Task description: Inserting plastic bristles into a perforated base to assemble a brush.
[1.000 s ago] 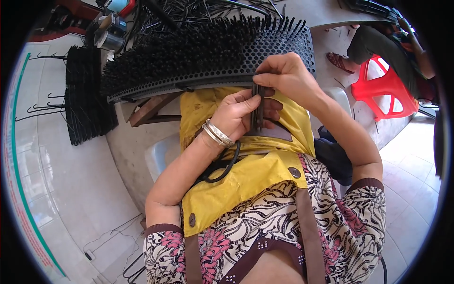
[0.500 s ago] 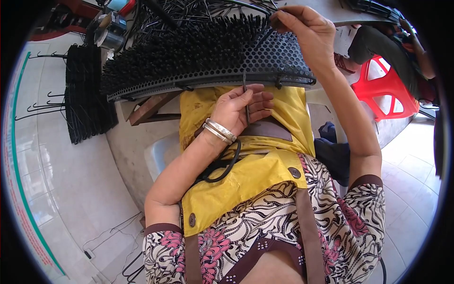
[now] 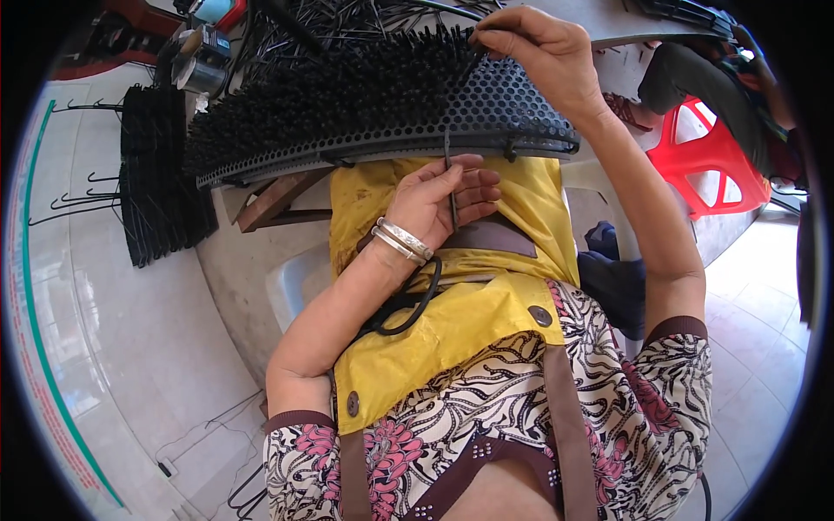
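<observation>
A curved black perforated plate (image 3: 512, 100) lies across my lap. Black bristle tufts (image 3: 347, 87) stand thickly over its left and middle parts, while bare round holes show toward the right. My left hand (image 3: 443, 193), palm up below the plate's near edge, pinches a thin dark rod (image 3: 453, 204) under the thumb; its other fingers are loosely curled. The rod's upper end reaches up to the plate's edge. Above the plate's far right side, my right hand (image 3: 547, 65) has thumb and forefinger pressed together on a dark bristle tuft (image 3: 473, 62), partly hidden by the fingers.
Loose black strips (image 3: 382, 19) lie heaped behind the plate. A black bundle with hooked wires (image 3: 156, 174) hangs at left, near a spool (image 3: 204, 74). At right, a person's leg (image 3: 695, 91) shows beside a red plastic stool (image 3: 712, 165). A yellow apron (image 3: 434, 339) covers my lap.
My right hand has moved left over the plate, toward the edge of the bristles. My left hand and the rod have hardly moved.
</observation>
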`<state>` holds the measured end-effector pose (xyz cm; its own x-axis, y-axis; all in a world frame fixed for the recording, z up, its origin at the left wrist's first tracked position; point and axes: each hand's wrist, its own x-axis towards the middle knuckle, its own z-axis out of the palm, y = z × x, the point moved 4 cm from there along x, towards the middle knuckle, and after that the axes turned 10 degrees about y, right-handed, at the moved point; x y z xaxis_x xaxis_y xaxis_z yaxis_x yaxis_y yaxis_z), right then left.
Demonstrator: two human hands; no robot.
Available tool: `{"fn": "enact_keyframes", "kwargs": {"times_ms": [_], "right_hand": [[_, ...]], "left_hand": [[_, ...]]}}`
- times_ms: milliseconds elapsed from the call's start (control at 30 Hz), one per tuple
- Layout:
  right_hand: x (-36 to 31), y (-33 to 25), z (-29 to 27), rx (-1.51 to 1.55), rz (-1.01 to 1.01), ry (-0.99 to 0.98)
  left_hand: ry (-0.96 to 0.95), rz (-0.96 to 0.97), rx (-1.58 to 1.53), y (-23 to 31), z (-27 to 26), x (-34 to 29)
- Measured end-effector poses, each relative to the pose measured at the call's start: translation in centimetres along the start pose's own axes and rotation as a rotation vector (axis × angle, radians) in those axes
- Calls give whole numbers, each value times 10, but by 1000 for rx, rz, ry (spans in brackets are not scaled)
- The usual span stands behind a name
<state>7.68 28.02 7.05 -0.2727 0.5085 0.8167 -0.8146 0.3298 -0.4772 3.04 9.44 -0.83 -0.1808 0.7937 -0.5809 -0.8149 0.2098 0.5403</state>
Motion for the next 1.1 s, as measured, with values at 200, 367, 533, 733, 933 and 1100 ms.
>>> {"fn": "enact_keyframes", "kwargs": {"times_ms": [200, 367, 533, 733, 933, 1100], "right_hand": [[-22, 0, -7, -710, 392, -116], [-13, 0, 8, -913, 208, -207], [-6, 11, 28, -1176, 186, -501], [-4, 8, 28, -1080, 68, -491], [-21, 6, 19, -1170, 134, -512], [-38, -19, 25, -1202, 154, -361]], "left_hand": [[-1, -1, 28, 0, -2, -1], [-1, -12, 40, -2, -3, 0], [5, -13, 45, -2, -6, 1], [-26, -14, 50, 1, 0, 1], [-53, -1, 45, 1, -2, 0], [-59, 6, 5, 1, 3, -2]]}}
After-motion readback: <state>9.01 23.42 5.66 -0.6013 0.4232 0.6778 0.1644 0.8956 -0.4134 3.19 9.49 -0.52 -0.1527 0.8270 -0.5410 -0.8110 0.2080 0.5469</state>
